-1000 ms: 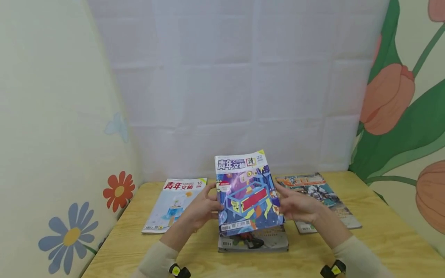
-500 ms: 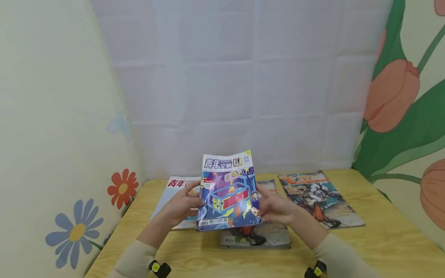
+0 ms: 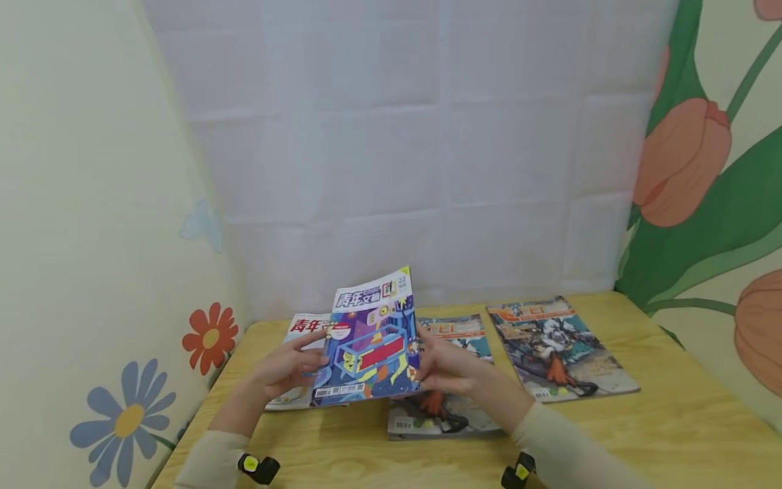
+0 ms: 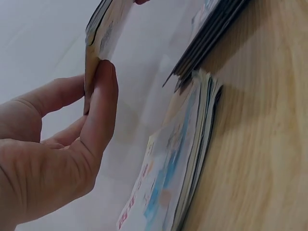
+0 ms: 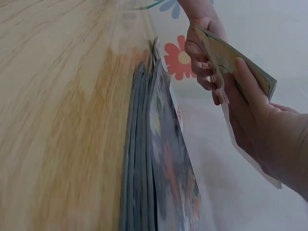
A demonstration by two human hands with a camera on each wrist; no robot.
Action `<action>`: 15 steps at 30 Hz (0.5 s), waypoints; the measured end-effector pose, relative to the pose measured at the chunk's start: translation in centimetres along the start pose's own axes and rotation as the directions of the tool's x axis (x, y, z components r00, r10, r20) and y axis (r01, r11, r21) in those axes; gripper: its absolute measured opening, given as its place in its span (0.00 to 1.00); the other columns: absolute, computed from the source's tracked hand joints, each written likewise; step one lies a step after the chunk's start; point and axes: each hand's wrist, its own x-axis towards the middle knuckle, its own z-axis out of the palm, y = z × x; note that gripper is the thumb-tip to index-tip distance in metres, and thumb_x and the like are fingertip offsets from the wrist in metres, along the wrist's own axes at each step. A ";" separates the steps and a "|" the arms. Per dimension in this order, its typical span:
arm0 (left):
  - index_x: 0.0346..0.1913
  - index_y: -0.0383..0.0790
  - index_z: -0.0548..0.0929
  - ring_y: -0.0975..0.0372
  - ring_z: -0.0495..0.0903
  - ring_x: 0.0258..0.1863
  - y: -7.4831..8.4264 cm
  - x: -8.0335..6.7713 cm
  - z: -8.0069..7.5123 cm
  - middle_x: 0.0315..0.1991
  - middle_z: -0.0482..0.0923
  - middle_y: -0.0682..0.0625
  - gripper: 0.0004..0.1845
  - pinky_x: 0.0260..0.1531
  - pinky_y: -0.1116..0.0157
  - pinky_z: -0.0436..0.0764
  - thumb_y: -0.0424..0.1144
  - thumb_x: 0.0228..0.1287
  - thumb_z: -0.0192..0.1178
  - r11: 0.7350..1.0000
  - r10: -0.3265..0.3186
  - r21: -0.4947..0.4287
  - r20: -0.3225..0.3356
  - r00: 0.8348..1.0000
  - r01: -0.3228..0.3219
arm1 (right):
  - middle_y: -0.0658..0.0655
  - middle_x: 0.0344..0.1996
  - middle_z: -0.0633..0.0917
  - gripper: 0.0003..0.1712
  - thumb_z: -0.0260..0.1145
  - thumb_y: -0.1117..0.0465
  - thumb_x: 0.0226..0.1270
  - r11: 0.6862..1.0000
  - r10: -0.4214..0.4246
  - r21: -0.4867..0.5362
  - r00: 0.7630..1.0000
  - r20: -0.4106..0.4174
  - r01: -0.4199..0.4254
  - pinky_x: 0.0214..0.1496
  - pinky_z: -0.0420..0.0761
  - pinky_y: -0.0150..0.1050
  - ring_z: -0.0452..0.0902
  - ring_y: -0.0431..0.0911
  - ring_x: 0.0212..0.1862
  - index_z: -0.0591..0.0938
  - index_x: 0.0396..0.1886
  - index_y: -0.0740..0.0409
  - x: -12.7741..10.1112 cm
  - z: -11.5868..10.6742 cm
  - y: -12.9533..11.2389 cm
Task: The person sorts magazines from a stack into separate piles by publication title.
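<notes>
Both hands, left [image 3: 284, 370] and right [image 3: 449, 367], pinch a glossy, bending magazine [image 3: 369, 346] by its side edges above the wooden surface's [image 3: 672, 428] back-left corner.

"青年文摘" on held magazine [image 3: 369, 343]; "青年" on left magazine [image 3: 302, 326].

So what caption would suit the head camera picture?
Both hands hold a purple magazine above others on a wooden table.

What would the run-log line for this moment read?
hands: left hand and right hand grip purple-cover magazine | magazine: tilted, held above left-side magazine | wooden table: two comic magazines lying flat
</notes>
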 end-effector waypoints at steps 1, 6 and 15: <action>0.81 0.38 0.53 0.53 0.82 0.48 -0.1 0.0 -0.4 0.58 0.78 0.41 0.43 0.50 0.54 0.82 0.33 0.70 0.64 1.000 -0.005 0.002 -0.025 1.000 0.005 | 0.73 0.73 0.61 0.69 0.43 0.89 0.46 1.000 0.001 0.006 1.000 0.001 -0.001 0.62 0.70 0.67 0.63 0.72 0.68 0.42 0.84 0.33 0.5 0.2 0.2; 0.80 0.39 0.57 0.52 0.81 0.48 -0.5 0.0 -2.3 0.58 0.77 0.40 0.39 0.48 0.56 0.82 0.34 0.70 0.63 0.999 -0.027 0.036 -0.105 0.994 0.031 | 0.72 0.72 0.65 0.68 0.40 0.90 0.43 0.999 0.004 0.034 0.998 -0.058 -0.002 0.64 0.67 0.68 0.63 0.70 0.69 0.44 0.84 0.39 2.9 1.3 1.5; 0.81 0.40 0.56 0.50 0.80 0.49 -0.1 -0.7 -5.6 0.63 0.71 0.34 0.39 0.50 0.55 0.82 0.31 0.70 0.60 0.994 -0.053 0.087 -0.160 0.986 0.068 | 0.73 0.67 0.69 0.65 0.40 0.90 0.43 0.999 0.022 0.030 0.974 -0.226 -0.015 0.66 0.67 0.66 0.65 0.69 0.67 0.45 0.84 0.48 6.8 3.0 3.5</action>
